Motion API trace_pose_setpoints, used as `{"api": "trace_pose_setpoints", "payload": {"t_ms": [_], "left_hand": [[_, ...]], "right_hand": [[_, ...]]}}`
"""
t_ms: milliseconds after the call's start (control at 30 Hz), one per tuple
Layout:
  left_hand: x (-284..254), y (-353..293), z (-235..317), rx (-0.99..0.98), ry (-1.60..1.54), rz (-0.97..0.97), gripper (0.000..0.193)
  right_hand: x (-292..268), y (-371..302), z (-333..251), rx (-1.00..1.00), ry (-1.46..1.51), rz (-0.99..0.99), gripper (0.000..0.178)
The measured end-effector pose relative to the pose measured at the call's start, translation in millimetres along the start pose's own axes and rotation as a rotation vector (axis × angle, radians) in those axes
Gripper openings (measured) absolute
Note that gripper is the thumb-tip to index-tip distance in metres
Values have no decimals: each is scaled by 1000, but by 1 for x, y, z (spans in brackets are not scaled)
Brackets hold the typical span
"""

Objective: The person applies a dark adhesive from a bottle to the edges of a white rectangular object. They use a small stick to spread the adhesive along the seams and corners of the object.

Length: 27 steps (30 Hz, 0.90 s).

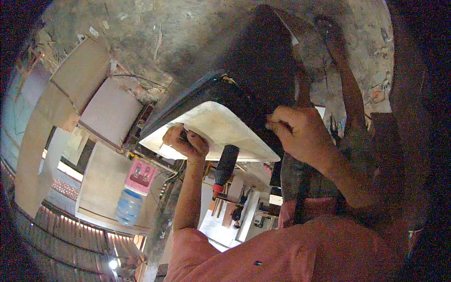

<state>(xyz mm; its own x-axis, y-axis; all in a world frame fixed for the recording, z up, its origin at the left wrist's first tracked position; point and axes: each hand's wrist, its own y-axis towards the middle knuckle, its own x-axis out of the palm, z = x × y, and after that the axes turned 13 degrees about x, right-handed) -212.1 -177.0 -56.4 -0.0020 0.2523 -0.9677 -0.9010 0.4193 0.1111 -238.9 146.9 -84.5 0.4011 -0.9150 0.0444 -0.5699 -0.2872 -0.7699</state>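
My left hand (187,142) rests curled against a pale, flat board (221,124) with a dark edge. Its fingers are bent closed, and whatever lies in them is too small to make out. To the right, my right hand (300,134) is pinched, thumb against forefinger, beside dark material (253,61) that runs along the board's edge. What sits in that pinch is lost in the shadow. A black bottle (227,162) with a red end touches the board between my two hands.
A worn grey floor (188,28) spreads across the top, with bare legs (350,87) at upper right. Pale panels (110,110) stand at left, near a pink water dispenser (141,175) with a blue bottle (129,207). A bright doorway (218,225) shows below.
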Motion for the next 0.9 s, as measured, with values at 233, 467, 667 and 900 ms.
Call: {"api": "trace_pose_setpoints", "payload": {"t_ms": [233,467,667,900], "left_hand": [[3,0,0,-5,4,33,33],[2,-3,0,-21,37,32,33],[2,-1,-2,11,42,40,32],[0,-10,-3,-40,19,15,36]], "right_hand": [[-3,10,-1,189,77,-92,10],[1,6,3,205,81,-60,10],[8,-3,10,-144,5,98,6],[16,-11,17,-240,11,94,11]]}}
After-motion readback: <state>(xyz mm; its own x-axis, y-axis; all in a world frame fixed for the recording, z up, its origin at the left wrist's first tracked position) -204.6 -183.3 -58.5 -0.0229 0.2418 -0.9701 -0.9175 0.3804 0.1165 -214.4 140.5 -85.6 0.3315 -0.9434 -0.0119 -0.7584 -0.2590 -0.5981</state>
